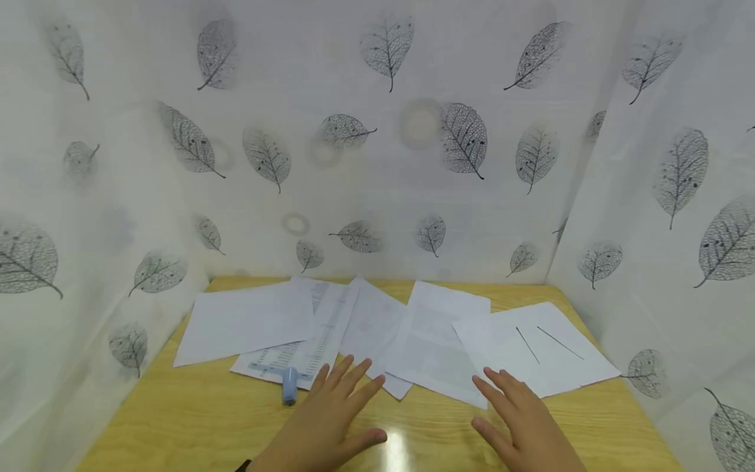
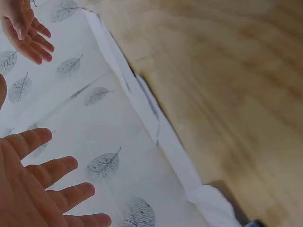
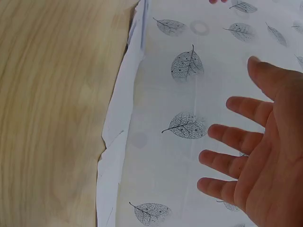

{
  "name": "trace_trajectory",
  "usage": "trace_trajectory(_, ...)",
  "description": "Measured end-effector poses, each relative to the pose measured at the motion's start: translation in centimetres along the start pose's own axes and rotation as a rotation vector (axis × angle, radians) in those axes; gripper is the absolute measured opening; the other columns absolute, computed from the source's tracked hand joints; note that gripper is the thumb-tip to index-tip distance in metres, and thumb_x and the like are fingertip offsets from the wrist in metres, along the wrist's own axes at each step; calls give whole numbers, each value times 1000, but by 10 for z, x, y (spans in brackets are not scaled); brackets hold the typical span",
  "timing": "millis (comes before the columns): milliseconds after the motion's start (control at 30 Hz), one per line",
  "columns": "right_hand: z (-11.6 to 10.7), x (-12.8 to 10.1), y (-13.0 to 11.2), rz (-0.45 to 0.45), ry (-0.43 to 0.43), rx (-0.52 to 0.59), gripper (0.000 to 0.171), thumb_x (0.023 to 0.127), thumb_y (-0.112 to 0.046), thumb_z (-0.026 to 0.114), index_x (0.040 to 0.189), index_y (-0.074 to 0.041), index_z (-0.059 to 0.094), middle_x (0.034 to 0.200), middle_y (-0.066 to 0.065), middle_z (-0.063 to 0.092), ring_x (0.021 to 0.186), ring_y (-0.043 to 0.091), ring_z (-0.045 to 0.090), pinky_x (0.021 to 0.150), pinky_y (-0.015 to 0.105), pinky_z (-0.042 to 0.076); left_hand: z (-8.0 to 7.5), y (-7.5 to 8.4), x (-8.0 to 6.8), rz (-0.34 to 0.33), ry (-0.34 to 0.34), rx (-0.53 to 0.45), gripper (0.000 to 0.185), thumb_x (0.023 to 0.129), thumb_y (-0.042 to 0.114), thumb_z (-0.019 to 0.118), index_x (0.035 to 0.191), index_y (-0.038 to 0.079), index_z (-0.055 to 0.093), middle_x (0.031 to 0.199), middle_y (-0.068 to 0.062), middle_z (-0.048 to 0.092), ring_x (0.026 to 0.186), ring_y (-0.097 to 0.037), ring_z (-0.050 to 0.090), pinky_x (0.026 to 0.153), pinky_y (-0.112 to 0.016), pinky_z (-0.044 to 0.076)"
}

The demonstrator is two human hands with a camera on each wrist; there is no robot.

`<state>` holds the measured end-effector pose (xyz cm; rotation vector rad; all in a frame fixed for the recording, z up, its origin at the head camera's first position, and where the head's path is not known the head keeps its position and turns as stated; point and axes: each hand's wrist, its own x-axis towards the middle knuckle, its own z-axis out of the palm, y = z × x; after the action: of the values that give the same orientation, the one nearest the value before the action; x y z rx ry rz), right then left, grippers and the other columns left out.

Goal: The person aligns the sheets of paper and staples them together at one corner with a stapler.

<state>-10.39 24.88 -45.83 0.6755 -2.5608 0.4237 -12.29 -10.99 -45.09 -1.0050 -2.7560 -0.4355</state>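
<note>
Left hand (image 1: 330, 419) flat, fingers spread wide, holding nothing, above the desk (image 1: 177, 432) just by a small blue stapler (image 1: 290, 385). Right hand (image 1: 525, 419) likewise spread, empty, fingertips at the near edge of scattered paper sheets (image 1: 430, 347). Leaf-print curtain (image 1: 413, 131) behind.

Two bare hands show. The left hand (image 1: 327, 419) has no ring and no glove. A small bit of a dark band (image 1: 243, 466) peeks out at its wrist, right at the bottom edge of the head view; what kind of band it is cannot be told. The right hand (image 1: 527, 419) is bare too, with no ring, no glove and no sleeve to see. The fingers (image 3: 227, 142) have short nails. No sleeves show on either arm.
</note>
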Motion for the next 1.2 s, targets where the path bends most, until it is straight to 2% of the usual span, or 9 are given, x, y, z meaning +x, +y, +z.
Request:
trace_trajectory(67, -1, -1, 2, 34, 23, 7, 62, 86, -33, 81, 142, -17, 60, 139, 6, 63, 124, 37, 60, 100, 54, 48, -5, 4, 9, 19, -6, -2, 71, 100, 70, 41, 157, 28, 41, 164, -5, 37, 152, -39, 29, 116, -67, 29)
trace_trajectory(133, -4, -3, 3, 76, 36, 20, 63, 85, -30, 83, 141, -13, 60, 135, 9, 65, 121, 37, 61, 90, 63, 49, -10, 7, 19, 37, -21, -5, 73, 99, 72, 38, 158, 28, 40, 164, -5, 37, 152, -38, 30, 116, -66, 29)
trace_trajectory(300, -12, -4, 6, 231, 17, 52, 63, 89, -29, 80, 142, -7, 56, 134, 14, 65, 120, 41, 61, 92, 67, 47, -16, 18, 51, 77, -67, -10, 76, 98, 75, 34, 159, 30, 36, 166, -2, 33, 153, -37, 29, 116, -67, 29)
trace_trajectory(467, -22, -4, 11, 415, -76, 117, 64, 98, -38, 69, 148, -4, 49, 140, 21, 59, 123, 45, 58, 94, 66, 48, -18, 28, 83, 116, -97, -27, 79, 97, 76, 33, 160, 29, 35, 164, -4, 36, 151, -36, 33, 115, -64, 33)
trace_trajectory(633, -33, -1, 30, 668, -191, 235, 78, 103, -54, 54, 155, 0, 34, 148, 27, 52, 133, 49, 49, 102, 67, 43, -11, 34, 119, 97, -153, -36, 82, 96, 77, 35, 160, 27, 34, 163, -6, 38, 149, -33, 37, 115, -59, 38)
trace_trajectory(767, -41, 4, 51, 878, -258, 405, 90, 102, -63, 45, 159, 3, 22, 154, 28, 44, 137, 46, 46, 103, 57, 47, 3, 36, 150, 50, -207, -4, 81, 96, 75, 43, 159, 26, 36, 161, -5, 41, 145, -30, 43, 112, -56, 42)
trace_trajectory(933, -47, 3, 77, 1055, -226, 737, 96, 104, -60, 45, 159, 9, 9, 161, 34, 27, 139, 43, 47, 96, 39, 57, 18, 36, 189, -4, -274, -21, 78, 96, 69, 53, 157, 22, 41, 156, -5, 48, 138, -28, 51, 105, -52, 49)
trace_trajectory(1033, -47, -1, 92, 1127, -209, 867, 98, 104, -58, 45, 159, 10, 1, 163, 36, 14, 143, 44, 43, 95, 37, 57, 24, 35, 211, -46, -305, -53, 76, 96, 65, 57, 155, 20, 44, 152, -4, 53, 135, -26, 54, 105, -49, 50)
trace_trajectory(1200, -40, -14, 114, 1224, -141, 1123, 92, 107, -51, 40, 158, 4, -14, 161, 41, -10, 150, 52, 20, 101, 43, 54, 41, 34, 239, -120, -344, -78, 71, 95, 58, 64, 153, 19, 47, 146, -4, 58, 132, -22, 56, 108, -41, 49)
